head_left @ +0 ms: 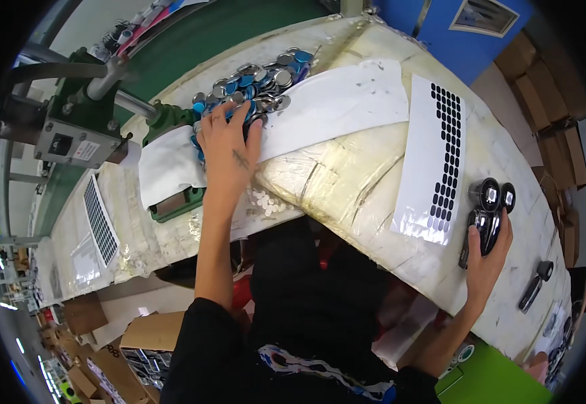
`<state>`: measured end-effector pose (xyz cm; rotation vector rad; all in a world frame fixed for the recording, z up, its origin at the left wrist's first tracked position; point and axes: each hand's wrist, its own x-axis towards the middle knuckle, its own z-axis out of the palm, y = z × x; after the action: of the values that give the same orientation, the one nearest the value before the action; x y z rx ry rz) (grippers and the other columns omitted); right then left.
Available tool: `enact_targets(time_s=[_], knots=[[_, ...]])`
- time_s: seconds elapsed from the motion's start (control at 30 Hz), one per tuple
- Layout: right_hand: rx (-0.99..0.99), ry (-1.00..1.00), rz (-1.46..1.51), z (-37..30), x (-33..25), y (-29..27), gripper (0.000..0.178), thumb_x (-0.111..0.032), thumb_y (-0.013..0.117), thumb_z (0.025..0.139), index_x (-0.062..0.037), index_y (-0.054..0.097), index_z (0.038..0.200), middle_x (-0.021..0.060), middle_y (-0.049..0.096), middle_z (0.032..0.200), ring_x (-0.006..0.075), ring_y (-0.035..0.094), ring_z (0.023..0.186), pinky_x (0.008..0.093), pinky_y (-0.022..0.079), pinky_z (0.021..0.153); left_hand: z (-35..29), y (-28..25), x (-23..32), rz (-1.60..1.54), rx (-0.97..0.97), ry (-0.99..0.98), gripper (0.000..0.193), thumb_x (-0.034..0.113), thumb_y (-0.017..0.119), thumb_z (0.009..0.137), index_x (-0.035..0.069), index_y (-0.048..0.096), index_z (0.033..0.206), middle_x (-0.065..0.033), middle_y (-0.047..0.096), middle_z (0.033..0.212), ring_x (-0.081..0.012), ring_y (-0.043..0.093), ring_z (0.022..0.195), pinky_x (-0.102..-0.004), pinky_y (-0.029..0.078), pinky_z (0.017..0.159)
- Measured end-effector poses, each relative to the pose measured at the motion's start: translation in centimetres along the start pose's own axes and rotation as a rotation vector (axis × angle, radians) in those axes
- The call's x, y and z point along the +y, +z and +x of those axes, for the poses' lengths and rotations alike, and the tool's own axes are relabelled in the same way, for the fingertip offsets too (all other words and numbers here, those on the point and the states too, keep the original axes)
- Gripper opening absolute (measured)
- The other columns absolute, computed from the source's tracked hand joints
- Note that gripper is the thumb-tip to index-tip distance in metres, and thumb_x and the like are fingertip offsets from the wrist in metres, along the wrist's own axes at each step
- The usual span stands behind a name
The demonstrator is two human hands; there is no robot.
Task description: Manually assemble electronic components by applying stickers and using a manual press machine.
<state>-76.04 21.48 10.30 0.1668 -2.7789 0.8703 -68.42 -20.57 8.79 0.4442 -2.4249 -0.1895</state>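
Observation:
My left hand reaches over a pile of small round metal discs, some silver and some blue. Its fingers are spread, with the tips touching discs at the near edge of the heap. At the right, my right hand is closed round black glossy handle-like pieces with round heads; at least two lie side by side, and the fingers partly cover them. Between the hands lies a white sheet of black oval stickers, with a gap where its left columns are bare.
A green press stands at the left, a white cloth draped over its base. White cloth runs under the discs. A second sticker sheet lies left. Another black piece rests far right. Cardboard boxes stand below.

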Motion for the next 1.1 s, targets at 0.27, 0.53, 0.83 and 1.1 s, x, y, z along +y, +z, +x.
enact_targets(time_s=[0.27, 0.53, 0.83, 1.1], knots=[[0.153, -0.267, -0.034, 0.8, -1.6, -1.9, 0.047, -0.009, 0.064, 0.088, -0.0013, 0.053, 0.132, 0.0188, 0.049, 0.139, 0.0341, 0.047, 0.128, 0.0416, 0.035, 0.108, 2.0, -0.3, -1.6, -0.273, -0.109, -0.078, 0.022, 0.007, 0.066, 0.083, 0.004, 0.071, 0.104, -0.0147, 0.067, 0.099, -0.0292, 0.061, 0.087, -0.0349, 0.047, 0.077], [-0.370, -0.312, 0.832, -0.7, -11.5, 2.3, 0.027, 0.001, 0.072, 0.078, 0.0007, 0.068, 0.105, 0.0123, 0.066, 0.105, 0.0197, 0.065, 0.091, 0.0280, 0.054, 0.071, -1.1, -4.4, 10.4, -0.903, -0.308, 0.221, 0.033, -0.010, 0.065, 0.067, 0.004, 0.073, 0.096, -0.0107, 0.068, 0.096, -0.0220, 0.066, 0.085, -0.0293, 0.053, 0.071], [-0.477, -0.159, 0.807, -0.3, -7.8, -1.5, 0.022, -0.003, 0.079, 0.074, 0.0008, 0.070, 0.094, 0.0104, 0.069, 0.094, 0.0166, 0.066, 0.079, 0.0263, 0.054, 0.065, -2.2, -1.0, 17.5, -0.950, -0.268, 0.574, 0.035, -0.005, 0.069, 0.067, 0.003, 0.068, 0.100, -0.0073, 0.068, 0.090, -0.0246, 0.066, 0.079, -0.0333, 0.053, 0.068], [-0.062, -0.425, 0.242, 3.6, -2.7, -3.9, 0.022, -0.007, 0.079, 0.074, -0.0022, 0.071, 0.093, 0.0109, 0.071, 0.096, 0.0243, 0.069, 0.080, 0.0300, 0.055, 0.070, -2.1, 1.2, 23.3, -0.958, -0.297, 0.546, 0.042, -0.005, 0.070, 0.072, 0.004, 0.066, 0.114, -0.0131, 0.063, 0.114, -0.0291, 0.064, 0.099, -0.0358, 0.054, 0.079]])
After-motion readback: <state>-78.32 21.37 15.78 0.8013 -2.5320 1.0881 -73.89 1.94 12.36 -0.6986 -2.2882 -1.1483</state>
